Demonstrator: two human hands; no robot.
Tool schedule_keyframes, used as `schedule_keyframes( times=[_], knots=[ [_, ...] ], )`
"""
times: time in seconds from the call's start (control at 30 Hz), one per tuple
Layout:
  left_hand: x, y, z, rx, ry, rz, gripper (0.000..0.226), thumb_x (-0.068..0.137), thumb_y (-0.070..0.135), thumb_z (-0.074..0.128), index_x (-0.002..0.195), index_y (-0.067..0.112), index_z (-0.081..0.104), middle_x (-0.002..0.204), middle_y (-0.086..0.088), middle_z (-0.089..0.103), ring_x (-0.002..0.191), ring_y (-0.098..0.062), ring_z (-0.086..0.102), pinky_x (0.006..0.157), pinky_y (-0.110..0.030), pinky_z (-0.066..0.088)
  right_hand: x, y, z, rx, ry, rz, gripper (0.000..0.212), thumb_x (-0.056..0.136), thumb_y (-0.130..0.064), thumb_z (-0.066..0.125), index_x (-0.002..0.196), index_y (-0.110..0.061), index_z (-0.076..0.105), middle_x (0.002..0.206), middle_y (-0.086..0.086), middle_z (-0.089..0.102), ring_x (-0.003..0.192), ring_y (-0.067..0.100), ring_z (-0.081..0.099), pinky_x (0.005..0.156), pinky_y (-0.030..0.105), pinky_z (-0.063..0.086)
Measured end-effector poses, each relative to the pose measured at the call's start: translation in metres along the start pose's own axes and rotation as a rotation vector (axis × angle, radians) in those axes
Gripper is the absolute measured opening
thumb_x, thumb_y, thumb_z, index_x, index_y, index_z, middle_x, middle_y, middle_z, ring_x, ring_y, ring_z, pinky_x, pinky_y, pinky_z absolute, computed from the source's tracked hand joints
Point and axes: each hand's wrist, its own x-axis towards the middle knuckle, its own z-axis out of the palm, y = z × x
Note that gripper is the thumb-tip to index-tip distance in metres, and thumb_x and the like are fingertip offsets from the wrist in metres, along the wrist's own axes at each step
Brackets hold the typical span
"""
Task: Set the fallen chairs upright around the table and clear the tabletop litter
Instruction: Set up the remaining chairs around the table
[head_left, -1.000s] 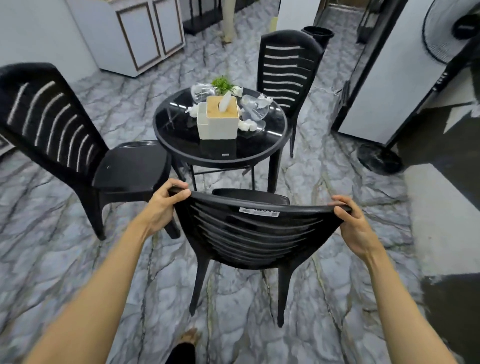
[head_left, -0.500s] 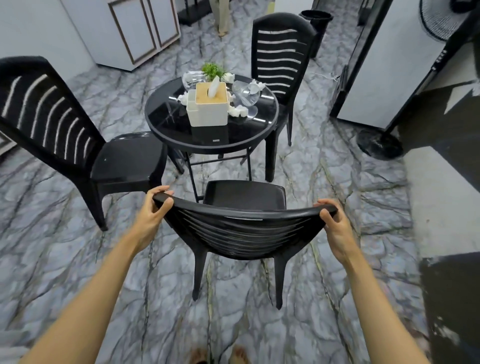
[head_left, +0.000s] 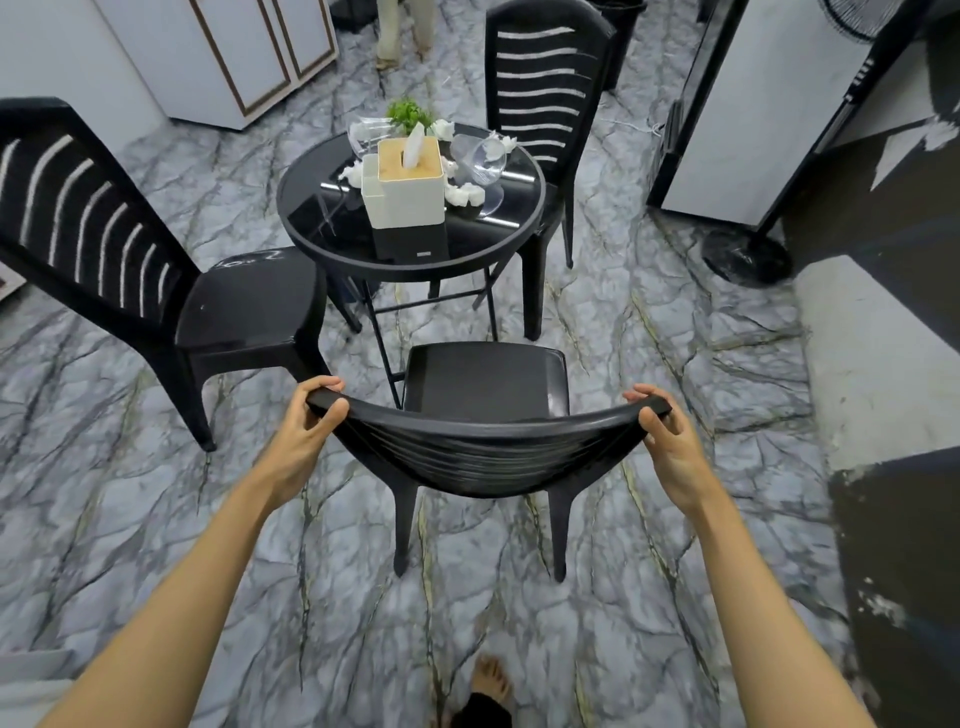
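A black plastic chair (head_left: 483, 382) stands upright just in front of me, its seat facing the round black table (head_left: 311, 234). My left hand (head_left: 304, 436) grips the left end of its backrest top and my right hand (head_left: 667, 441) grips the right end. Two more black chairs stand upright, one at the left (head_left: 244, 306) and one behind the table (head_left: 540, 88). On the tabletop sit a white tissue box (head_left: 408, 189), crumpled white tissues (head_left: 465, 195), clear plastic cups (head_left: 480, 161) lying over, and a small green plant (head_left: 410, 111).
A white cabinet (head_left: 249, 57) stands at the back left. A white appliance (head_left: 737, 114) and a fan base (head_left: 745, 257) are on the right. A dark bin (head_left: 626, 21) sits behind the far chair. A person's legs (head_left: 402, 31) show at the top. My bare foot (head_left: 491, 680) is below.
The chair in my hands has shifted forward towards the table and its seat shows more fully. Both hands keep their grip on the backrest.
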Motion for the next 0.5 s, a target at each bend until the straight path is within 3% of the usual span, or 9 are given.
schedule_keyframes(
  times=[0.23, 0.5],
  knots=[
    [-0.006, 0.004, 0.005, -0.012, 0.04, 0.012, 0.02, 0.076, 0.037, 0.055, 0.095, 0.034, 0.051, 0.105, 0.003, 0.048, 0.091, -0.008, 0.047, 0.083, -0.023, 0.04, 0.002, 0.001, -0.001, 0.065, -0.015, 0.018, 0.074, 0.041, -0.064, 0.084, 0.097, -0.023, 0.057, 0.098, -0.007, 0.06, 0.088, 0.003, 0.061, 0.086, 0.022, 0.043],
    [-0.018, -0.005, 0.024, -0.044, 0.14, 0.015, 0.011, 0.084, 0.034, 0.057, 0.094, 0.035, 0.054, 0.109, -0.003, 0.045, 0.091, -0.013, 0.045, 0.082, -0.027, 0.037, 0.019, -0.004, -0.017, 0.129, -0.075, 0.022, 0.079, 0.039, -0.059, 0.087, 0.104, -0.023, 0.06, 0.101, -0.004, 0.06, 0.091, 0.006, 0.059, 0.083, 0.014, 0.048]
  ],
)
